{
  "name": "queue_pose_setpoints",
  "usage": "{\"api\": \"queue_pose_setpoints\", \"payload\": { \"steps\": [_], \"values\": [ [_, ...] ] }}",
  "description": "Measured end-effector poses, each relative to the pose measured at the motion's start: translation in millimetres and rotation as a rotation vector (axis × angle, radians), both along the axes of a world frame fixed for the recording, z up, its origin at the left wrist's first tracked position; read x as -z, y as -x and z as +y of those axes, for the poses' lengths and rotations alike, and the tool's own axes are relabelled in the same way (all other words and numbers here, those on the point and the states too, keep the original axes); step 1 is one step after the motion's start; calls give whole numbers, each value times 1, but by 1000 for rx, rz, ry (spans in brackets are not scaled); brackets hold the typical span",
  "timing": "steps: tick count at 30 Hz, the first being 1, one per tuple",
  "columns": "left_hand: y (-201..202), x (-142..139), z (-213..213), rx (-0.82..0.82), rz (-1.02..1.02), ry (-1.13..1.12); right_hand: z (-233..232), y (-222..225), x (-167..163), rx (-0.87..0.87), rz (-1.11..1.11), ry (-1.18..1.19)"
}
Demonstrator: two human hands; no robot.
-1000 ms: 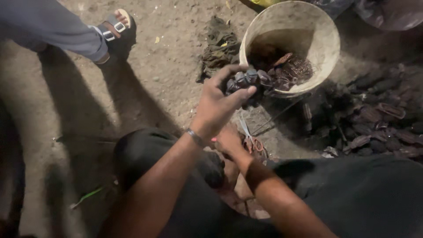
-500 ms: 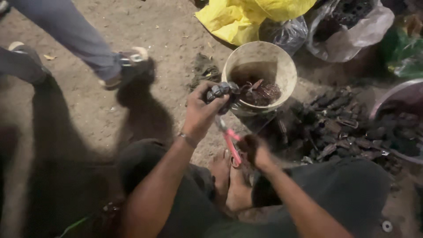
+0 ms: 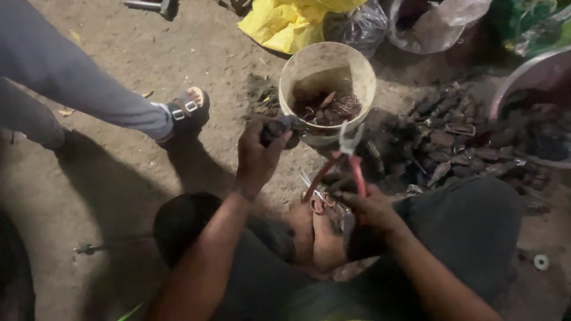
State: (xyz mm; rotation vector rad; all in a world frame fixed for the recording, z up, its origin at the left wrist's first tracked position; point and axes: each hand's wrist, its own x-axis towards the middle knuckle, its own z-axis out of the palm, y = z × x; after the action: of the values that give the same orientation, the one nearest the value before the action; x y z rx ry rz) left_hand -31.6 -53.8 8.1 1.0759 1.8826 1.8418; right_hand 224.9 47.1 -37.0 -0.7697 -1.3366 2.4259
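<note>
left grip: left hand closed round a small dark lump, centre frame, just left of the bucket rim
right grip: right hand wrapped shut on red-handled cutters, handles spread, blurred metal tip up by the bucket's lower rim
change: half a second back the lump was held right at the bucket's near rim and the cutters lay low between the knees; now the cutters are raised toward the bucket
bucket: cream bucket, upper centre, dark and reddish scraps inside
pile: dark scrap pile right of bucket, touching its base
edges: yellow bag top centre; metal bowl cut by right edge
open room: bare dirt ground left; another person's sandalled foot upper left, well apart from hands
</note>
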Motion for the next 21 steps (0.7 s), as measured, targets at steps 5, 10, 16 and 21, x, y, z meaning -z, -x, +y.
{"api": "queue_pose_setpoints", "payload": {
  "steps": [5, 10, 16, 21],
  "values": [
    [-9, -3, -1, -22, 22, 75, -9, 8, -7, -335, -94, -41],
    [-7, -4, 1, -73, 88, 94, -11, 15, -9, -364, 19, -146],
    [-9, -12, 5, 34, 249, 128, -7, 17, -14, -388, -130, -231],
    [-11, -26, 8, 83, 258, 158, 5, 13, -13, -407, -220, -265]
  ]
}}
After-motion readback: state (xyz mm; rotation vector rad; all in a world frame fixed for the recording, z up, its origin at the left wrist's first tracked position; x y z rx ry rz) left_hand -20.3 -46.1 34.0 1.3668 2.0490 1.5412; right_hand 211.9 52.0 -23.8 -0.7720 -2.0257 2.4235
